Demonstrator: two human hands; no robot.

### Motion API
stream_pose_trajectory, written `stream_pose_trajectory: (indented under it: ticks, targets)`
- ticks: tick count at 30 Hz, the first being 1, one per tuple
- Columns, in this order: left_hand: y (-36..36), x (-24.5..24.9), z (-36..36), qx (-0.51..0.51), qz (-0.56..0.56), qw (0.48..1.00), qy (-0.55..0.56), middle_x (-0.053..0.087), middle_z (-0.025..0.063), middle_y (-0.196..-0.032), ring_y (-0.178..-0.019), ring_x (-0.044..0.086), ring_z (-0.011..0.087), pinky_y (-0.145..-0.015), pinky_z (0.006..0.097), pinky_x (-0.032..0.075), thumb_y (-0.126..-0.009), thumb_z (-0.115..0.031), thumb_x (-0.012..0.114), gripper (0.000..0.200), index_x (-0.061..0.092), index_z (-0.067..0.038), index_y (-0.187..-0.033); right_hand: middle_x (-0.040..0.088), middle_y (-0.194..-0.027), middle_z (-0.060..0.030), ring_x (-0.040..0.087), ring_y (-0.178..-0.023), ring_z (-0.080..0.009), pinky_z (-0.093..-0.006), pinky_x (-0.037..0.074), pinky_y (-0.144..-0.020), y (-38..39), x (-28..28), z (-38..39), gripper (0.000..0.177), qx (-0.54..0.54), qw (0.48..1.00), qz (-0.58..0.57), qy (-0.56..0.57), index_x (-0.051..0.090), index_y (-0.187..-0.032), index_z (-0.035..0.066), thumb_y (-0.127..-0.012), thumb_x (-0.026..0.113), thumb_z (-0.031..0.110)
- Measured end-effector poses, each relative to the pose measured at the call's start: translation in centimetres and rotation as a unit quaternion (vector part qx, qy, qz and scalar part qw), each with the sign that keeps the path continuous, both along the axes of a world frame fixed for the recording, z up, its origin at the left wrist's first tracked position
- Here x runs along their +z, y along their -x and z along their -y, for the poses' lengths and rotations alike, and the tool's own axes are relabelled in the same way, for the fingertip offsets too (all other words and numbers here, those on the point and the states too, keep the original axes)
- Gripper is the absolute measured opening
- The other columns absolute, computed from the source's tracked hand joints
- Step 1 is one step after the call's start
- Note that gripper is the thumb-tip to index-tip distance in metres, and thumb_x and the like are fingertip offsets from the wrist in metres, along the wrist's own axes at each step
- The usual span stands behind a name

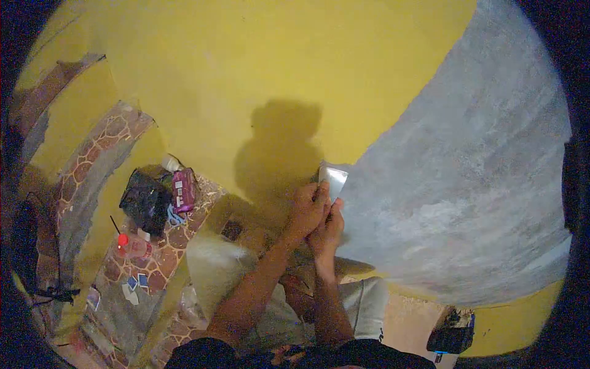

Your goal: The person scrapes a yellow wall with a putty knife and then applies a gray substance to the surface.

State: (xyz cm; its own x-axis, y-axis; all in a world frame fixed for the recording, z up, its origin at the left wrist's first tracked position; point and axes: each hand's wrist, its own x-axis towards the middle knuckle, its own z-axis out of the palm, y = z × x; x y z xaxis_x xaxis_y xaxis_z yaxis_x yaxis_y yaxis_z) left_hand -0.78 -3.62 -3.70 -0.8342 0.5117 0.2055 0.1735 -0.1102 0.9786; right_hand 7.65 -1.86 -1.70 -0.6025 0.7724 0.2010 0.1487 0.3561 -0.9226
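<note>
Both my hands grip one flat metal scraper blade and press it against the wall. My left hand holds it from the left side and my right hand sits just below, wrapped on the handle. The blade rests at the edge where the yellow wall meets a broad grey plastered patch. My forearms reach up from the bottom of the view, and my shadow falls on the yellow paint above the hands.
A stone-patterned ledge at the left carries a black bag, a purple packet and a bottle with a red cap. A dark container sits on the floor at lower right. Black cables hang far left.
</note>
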Motion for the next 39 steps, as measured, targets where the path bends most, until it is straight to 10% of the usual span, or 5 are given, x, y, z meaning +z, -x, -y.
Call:
stream_pose_trajectory:
  ticks: [12,18,39]
  targets:
    - [1.9,2.9,1.0,0.016,-0.065,0.994,0.081,0.065,0.0210,-0.068,-0.060,0.062,0.0318,-0.060,0.0463,0.047,-0.103,-0.043,0.056,0.054,0.063,0.004,-0.077,0.070,-0.100,-0.0073,0.061,-0.088,-0.0160,-0.0328,0.051,-0.084,2.2,-0.4,1.2,0.046,0.007,0.994,-0.092,0.065,0.063,-0.114,-0.004,-0.113,0.038,0.034]
    - [1.2,6.4,2.4,0.117,-0.151,0.980,0.053,0.067,0.0242,-0.072,-0.066,0.066,0.0390,-0.065,0.0500,0.050,-0.101,-0.038,0.060,0.048,0.066,0.005,-0.082,0.065,-0.103,-0.0034,0.060,-0.088,-0.0137,-0.0319,0.052,-0.079,3.5,2.3,4.5,0.050,0.031,0.880,-0.273,0.389,0.060,-0.120,-0.002,-0.113,0.035,0.041]
    - [0.4,4.4,1.5,0.034,-0.031,0.995,0.092,0.071,0.0198,-0.072,-0.063,0.068,0.0299,-0.063,0.0434,0.053,-0.101,-0.036,0.057,0.046,0.072,0.004,-0.084,0.069,-0.101,-0.0073,0.063,-0.087,-0.0134,-0.0301,0.053,-0.076,1.9,-1.7,0.0,0.043,0.011,0.988,-0.133,0.081,0.064,-0.113,-0.002,-0.113,0.041,0.035]
